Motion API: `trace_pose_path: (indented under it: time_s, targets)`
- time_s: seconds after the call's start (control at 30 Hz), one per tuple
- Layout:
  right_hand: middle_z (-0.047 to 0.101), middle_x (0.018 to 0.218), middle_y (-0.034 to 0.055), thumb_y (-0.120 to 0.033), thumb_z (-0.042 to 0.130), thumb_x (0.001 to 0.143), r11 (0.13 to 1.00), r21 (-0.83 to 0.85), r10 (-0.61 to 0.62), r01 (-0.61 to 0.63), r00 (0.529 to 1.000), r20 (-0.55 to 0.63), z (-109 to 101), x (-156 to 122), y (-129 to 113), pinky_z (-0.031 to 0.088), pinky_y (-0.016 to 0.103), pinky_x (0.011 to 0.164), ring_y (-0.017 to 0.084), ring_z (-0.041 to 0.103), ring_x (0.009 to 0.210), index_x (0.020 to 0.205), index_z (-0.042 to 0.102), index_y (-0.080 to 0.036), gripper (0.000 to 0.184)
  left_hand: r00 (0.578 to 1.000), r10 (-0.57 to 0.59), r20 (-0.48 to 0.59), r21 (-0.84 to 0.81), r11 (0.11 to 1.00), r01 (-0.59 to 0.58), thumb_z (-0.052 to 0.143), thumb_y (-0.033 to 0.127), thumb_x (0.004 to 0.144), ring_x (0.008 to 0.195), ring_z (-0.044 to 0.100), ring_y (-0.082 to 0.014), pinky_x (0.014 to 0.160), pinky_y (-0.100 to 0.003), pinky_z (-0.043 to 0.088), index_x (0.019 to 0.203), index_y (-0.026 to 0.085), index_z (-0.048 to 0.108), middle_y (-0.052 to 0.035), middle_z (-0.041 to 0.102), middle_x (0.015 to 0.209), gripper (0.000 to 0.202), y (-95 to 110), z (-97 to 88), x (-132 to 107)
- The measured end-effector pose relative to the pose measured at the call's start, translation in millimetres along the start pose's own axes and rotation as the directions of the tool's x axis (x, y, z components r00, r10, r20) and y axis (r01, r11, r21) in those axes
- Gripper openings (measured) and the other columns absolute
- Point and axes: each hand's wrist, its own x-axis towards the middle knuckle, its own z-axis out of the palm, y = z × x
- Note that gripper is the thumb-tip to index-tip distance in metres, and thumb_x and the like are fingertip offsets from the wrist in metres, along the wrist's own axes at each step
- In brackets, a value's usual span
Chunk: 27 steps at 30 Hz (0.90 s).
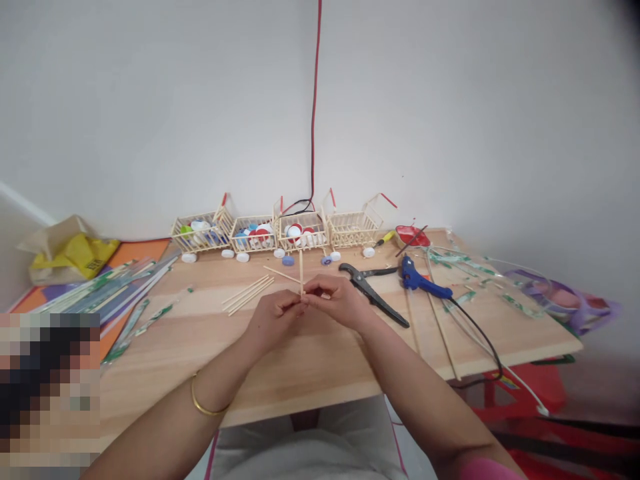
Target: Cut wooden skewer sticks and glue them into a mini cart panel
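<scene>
My left hand and my right hand meet over the middle of the wooden table. Both pinch the lower part of thin wooden sticks; one stands upright, and another slants away to the left. How the sticks join is hidden by my fingertips. Just left of my hands lie several loose wooden sticks, side by side on the tabletop. Beyond them, small stick-built carts with bottle-cap wheels stand in a row, some filled with caps.
Black-handled cutters and a blue glue gun with its cord lie to the right. Packaged sticks and a yellow bag are at left. Torn wrappers litter the right side. A red stool stands below the right edge.
</scene>
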Motion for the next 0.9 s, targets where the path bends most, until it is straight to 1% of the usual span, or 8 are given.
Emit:
trace_pose_path:
  time_s: [0.1, 0.17, 0.23, 0.3, 0.37, 0.43, 0.63, 0.9]
  targets:
    - [0.062, 0.074, 0.0028, -0.027, 0.063, 0.076, 1.000, -0.003, -0.016, 0.017, 0.999, 0.028, -1.1, -1.1, -0.6, 0.044, 0.024, 0.063, 0.012, 0.056, 0.067, 0.078, 0.064, -0.015, 0.013, 0.997, 0.070, -0.023, 0.127, 0.990, -0.067, 0.049, 0.030, 0.084, 0.062, 0.052, -0.0120, 0.059, -0.023, 0.037, 0.063, 0.017, 0.061, 0.0003, 0.056, 0.061, 0.028, -1.1, 3.2, -0.5]
    - [0.062, 0.072, 0.0022, -0.026, 0.062, 0.077, 0.998, -0.051, -0.027, 0.028, 0.999, 0.028, -2.3, -0.6, 0.3, 0.043, 0.023, 0.062, 0.012, 0.055, 0.066, 0.075, 0.064, -0.015, 0.012, 0.998, 0.065, -0.024, 0.124, 0.990, -0.061, 0.050, 0.030, 0.082, 0.064, 0.055, -0.0126, 0.061, -0.023, 0.039, 0.068, 0.017, 0.064, -0.0006, 0.059, 0.065, 0.024, -3.8, 3.8, 0.6]
    - [0.061, 0.069, 0.0014, -0.025, 0.061, 0.078, 0.995, -0.098, -0.027, 0.027, 1.000, 0.006, -3.8, 1.2, 3.0, 0.041, 0.022, 0.061, 0.011, 0.053, 0.064, 0.072, 0.063, -0.015, 0.012, 0.999, 0.025, -0.045, 0.075, 0.997, -0.022, 0.053, 0.028, 0.080, 0.070, 0.058, -0.0138, 0.063, -0.023, 0.043, 0.081, 0.018, 0.068, -0.0023, 0.065, 0.076, 0.018, -7.7, 2.7, 2.4]
    - [0.060, 0.067, 0.0004, -0.024, 0.060, 0.078, 0.991, -0.133, -0.012, 0.010, 1.000, -0.019, -5.1, 3.5, 7.3, 0.039, 0.022, 0.060, 0.011, 0.052, 0.063, 0.071, 0.063, -0.015, 0.012, 0.994, -0.021, -0.109, 0.047, 0.999, 0.026, 0.054, 0.026, 0.078, 0.077, 0.061, -0.0152, 0.067, -0.024, 0.045, 0.090, 0.019, 0.068, -0.0038, 0.068, 0.088, 0.020, -12.4, 0.3, 4.5]
    - [0.059, 0.065, -0.0005, -0.022, 0.059, 0.079, 0.987, -0.159, 0.018, -0.020, 1.000, -0.018, -5.6, 5.4, 12.8, 0.037, 0.021, 0.059, 0.010, 0.051, 0.062, 0.070, 0.062, -0.015, 0.012, 0.981, -0.056, -0.183, 0.058, 0.996, 0.068, 0.054, 0.024, 0.077, 0.081, 0.062, -0.0164, 0.071, -0.026, 0.047, 0.091, 0.019, 0.069, -0.0040, 0.069, 0.090, 0.021, -17.3, -2.1, 6.3]
    - [0.058, 0.063, -0.0011, -0.021, 0.058, 0.079, 0.980, -0.192, 0.048, -0.048, 0.999, -0.001, -5.1, 6.5, 18.4, 0.036, 0.020, 0.058, 0.010, 0.051, 0.061, 0.067, 0.061, -0.014, 0.014, 0.971, -0.085, -0.225, 0.065, 0.993, 0.102, 0.054, 0.023, 0.076, 0.080, 0.063, -0.0167, 0.074, -0.027, 0.047, 0.088, 0.019, 0.069, -0.0034, 0.070, 0.087, 0.020, -21.2, -3.6, 7.5]
    - [0.059, 0.066, -0.0010, -0.020, 0.056, 0.081, 0.951, -0.308, 0.023, -0.015, 0.999, 0.024, -0.8, 6.3, 29.6, 0.035, 0.021, 0.060, 0.011, 0.053, 0.064, 0.071, 0.061, -0.015, 0.012, 0.963, -0.139, -0.232, 0.013, 0.989, 0.146, 0.057, 0.026, 0.074, 0.078, 0.064, -0.0172, 0.072, -0.028, 0.049, 0.088, 0.019, 0.069, -0.0032, 0.071, 0.086, 0.020, -21.2, -3.5, 7.8]
    - [0.063, 0.070, 0.0017, -0.018, 0.057, 0.080, 0.896, -0.444, 0.039, -0.009, 0.998, 0.059, 0.8, 6.6, 30.5, 0.034, 0.021, 0.060, 0.012, 0.054, 0.065, 0.076, 0.063, -0.015, 0.008, 0.961, -0.164, -0.224, 0.024, 0.984, 0.174, 0.058, 0.025, 0.073, 0.076, 0.064, -0.0172, 0.072, -0.029, 0.049, 0.087, 0.019, 0.069, -0.0029, 0.071, 0.085, 0.019, -14.1, -4.5, 7.1]
